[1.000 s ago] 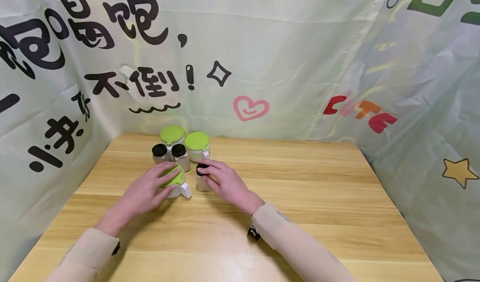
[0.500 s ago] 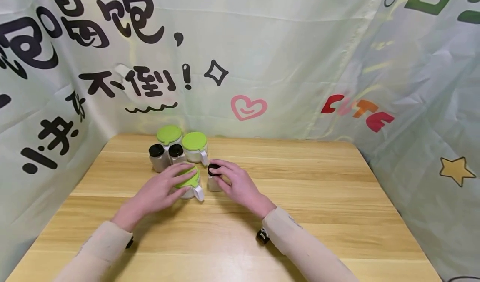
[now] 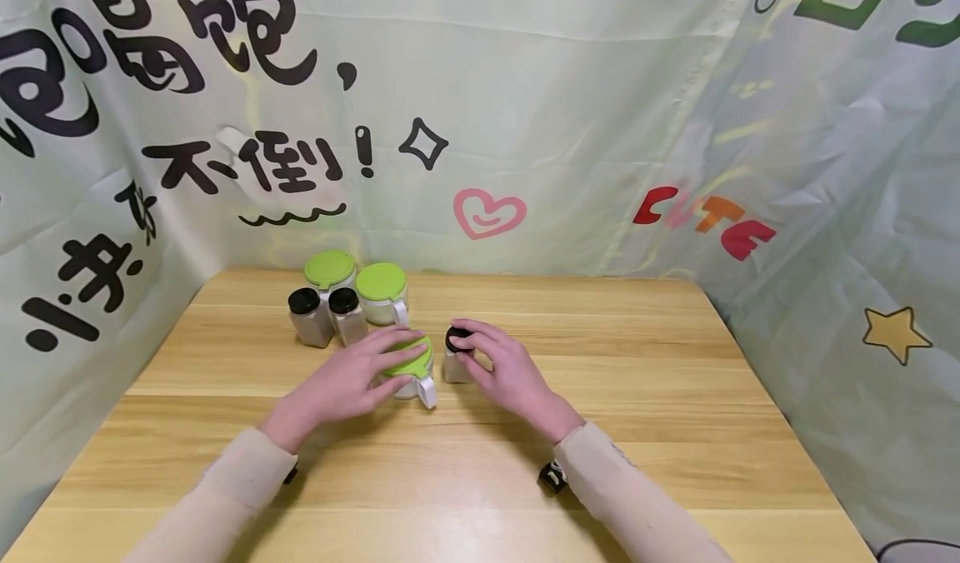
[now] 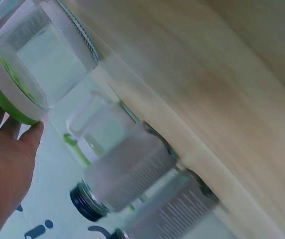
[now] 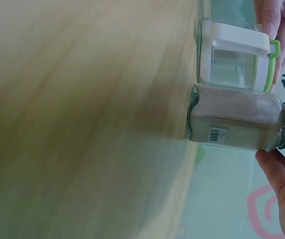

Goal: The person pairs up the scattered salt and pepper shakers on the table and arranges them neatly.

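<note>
My left hand [image 3: 386,365] lies over the green lid of a clear jar with a white handle [image 3: 415,377] and grips its rim; the left wrist view shows the same jar [image 4: 35,62] with my fingers [image 4: 5,164] at the lid's edge. Just to its right, my right hand [image 3: 480,355] pinches the black cap of a small spice jar [image 3: 455,367] that stands upright on the wooden table [image 3: 637,396]. In the right wrist view this spice jar [image 5: 237,122] holds grey-brown powder, with the green-lidded jar [image 5: 232,57] right beside it.
Two more green-lidded jars [image 3: 330,270] [image 3: 381,284] and two black-capped spice jars [image 3: 304,315] [image 3: 346,313] stand grouped at the back left. Printed fabric walls [image 3: 600,113] close in the table at the back and both sides.
Both hands have moved to the right with their jars, away from the group at the back left. The jars stay upright and side by side.
</note>
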Tool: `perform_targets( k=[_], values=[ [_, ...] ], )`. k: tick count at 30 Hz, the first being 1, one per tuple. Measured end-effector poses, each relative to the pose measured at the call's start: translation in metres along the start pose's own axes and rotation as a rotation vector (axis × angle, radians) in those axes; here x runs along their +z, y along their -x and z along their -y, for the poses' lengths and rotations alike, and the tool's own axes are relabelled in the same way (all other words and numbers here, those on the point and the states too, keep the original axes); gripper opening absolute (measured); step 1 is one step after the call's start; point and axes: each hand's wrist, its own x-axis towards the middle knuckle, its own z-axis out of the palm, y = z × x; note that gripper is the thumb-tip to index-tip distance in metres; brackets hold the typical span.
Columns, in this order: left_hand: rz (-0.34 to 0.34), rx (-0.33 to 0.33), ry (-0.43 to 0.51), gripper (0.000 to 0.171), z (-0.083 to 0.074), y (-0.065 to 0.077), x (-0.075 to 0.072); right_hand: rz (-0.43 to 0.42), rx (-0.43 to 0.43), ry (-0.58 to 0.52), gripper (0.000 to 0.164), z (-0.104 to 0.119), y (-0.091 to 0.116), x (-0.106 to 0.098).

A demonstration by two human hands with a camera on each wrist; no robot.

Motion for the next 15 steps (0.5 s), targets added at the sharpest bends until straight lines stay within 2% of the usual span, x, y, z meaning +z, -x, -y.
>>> perform_targets(
  k=[9,15],
  values=[
    [0.048,0.042,0.006,0.052,-0.013,-0.025,0.012,-0.009,0.06,-0.013,0.017,-0.008,0.017,-0.023],
    [0.078,0.068,0.007,0.052,-0.023,-0.041,0.017,-0.026,0.056,-0.008,0.018,-0.011,0.026,-0.034]
  ],
)
